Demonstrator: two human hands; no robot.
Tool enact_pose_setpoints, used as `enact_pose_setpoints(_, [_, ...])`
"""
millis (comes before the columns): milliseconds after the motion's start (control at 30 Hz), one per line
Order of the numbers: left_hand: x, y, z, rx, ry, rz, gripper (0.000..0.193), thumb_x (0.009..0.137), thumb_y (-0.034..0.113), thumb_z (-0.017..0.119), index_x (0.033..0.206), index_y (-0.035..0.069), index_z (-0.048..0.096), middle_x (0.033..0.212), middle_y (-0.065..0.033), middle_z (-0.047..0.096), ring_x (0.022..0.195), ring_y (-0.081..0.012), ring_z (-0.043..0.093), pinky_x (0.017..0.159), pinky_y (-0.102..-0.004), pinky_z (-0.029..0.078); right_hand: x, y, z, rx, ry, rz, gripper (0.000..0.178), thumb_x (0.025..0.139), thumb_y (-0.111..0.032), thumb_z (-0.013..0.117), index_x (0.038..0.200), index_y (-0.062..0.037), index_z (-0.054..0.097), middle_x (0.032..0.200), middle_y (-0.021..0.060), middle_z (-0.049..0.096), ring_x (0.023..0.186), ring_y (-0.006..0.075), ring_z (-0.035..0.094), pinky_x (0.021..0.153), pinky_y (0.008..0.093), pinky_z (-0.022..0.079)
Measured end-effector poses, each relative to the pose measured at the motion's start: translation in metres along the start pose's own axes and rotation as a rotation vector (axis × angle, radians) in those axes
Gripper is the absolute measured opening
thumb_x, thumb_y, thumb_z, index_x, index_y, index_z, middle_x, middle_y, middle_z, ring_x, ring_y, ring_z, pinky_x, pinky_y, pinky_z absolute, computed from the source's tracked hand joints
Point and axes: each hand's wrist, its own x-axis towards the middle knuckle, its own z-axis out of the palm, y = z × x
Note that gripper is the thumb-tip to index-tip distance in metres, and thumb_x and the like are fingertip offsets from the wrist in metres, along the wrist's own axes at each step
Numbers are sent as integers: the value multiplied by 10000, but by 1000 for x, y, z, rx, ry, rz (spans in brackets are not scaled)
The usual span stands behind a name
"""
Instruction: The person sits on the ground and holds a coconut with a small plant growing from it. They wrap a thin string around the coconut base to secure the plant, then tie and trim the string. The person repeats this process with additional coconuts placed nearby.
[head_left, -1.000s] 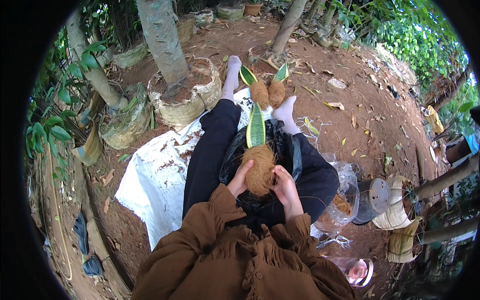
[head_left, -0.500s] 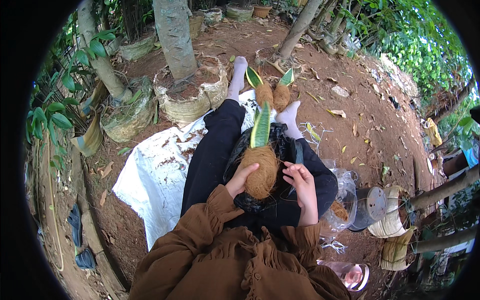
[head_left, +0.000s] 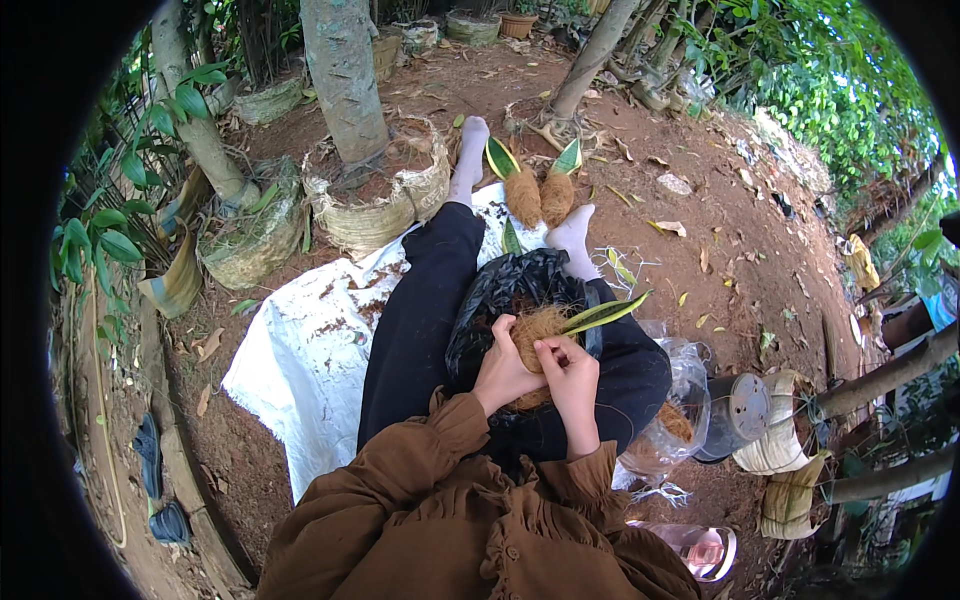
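Observation:
Over my lap, my left hand is wrapped round a ball of brown coconut fibre. A single snake plant leaf, green with yellow edges, sticks out of it toward the right. My right hand is pressed to the same ball, thumb and fingertips pinched together at its fibre; any thread between them is too fine to see. Beneath both hands a black plastic bag lies open between my legs, with dark material inside. Another leaf tip shows behind the bag.
Two finished-looking fibre balls with leaves stand near my feet. A white sack spreads under my legs. At right are a clear plastic bag holding fibre and a dark pot. Trees in sack planters stand ahead; sandals lie left.
The fibre ball has tipped over so its leaf swings from upright to pointing right. My right hand has moved left onto the ball, close beside my left hand.

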Motion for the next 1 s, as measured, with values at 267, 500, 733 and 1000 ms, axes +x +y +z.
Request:
enact_pose_setpoints(267, [2,6,-7,83,11,192,858,634,271,831,1389,123,452,1246,-186,530,1125,-385,576,913,-437,508,0,0,0,-78,-23,40,132,854,-126,722,886,2,710,587,39,572,538,59,476,509,253,403])
enact_pose_setpoints(500, [11,-19,-10,-90,34,175,717,706,210,822,1329,48,506,1202,-153,597,1084,-274,621,930,-378,502,-2,8,-23,108,-222,6,134,900,-57,661,976,37,718,774,47,689,699,67,594,650,227,479])
enact_pose_setpoints(733, [18,-29,-25,-959,-269,-245,634,831,149,732,1362,-35,440,1233,-136,597,1100,-189,602,948,-333,493,0,31,-75,48,-230,148,90,865,-58,704,907,16,733,747,45,696,673,58,600,631,214,477])
enact_pose_setpoints(1000, [15,-4,-37,-1110,-585,-268,682,823,204,665,1399,-44,396,1292,-155,572,1140,-227,598,986,-364,482,-2,60,-78,341,-479,218,117,899,-82,683,920,28,716,776,-1,673,708,53,588,691,211,469])
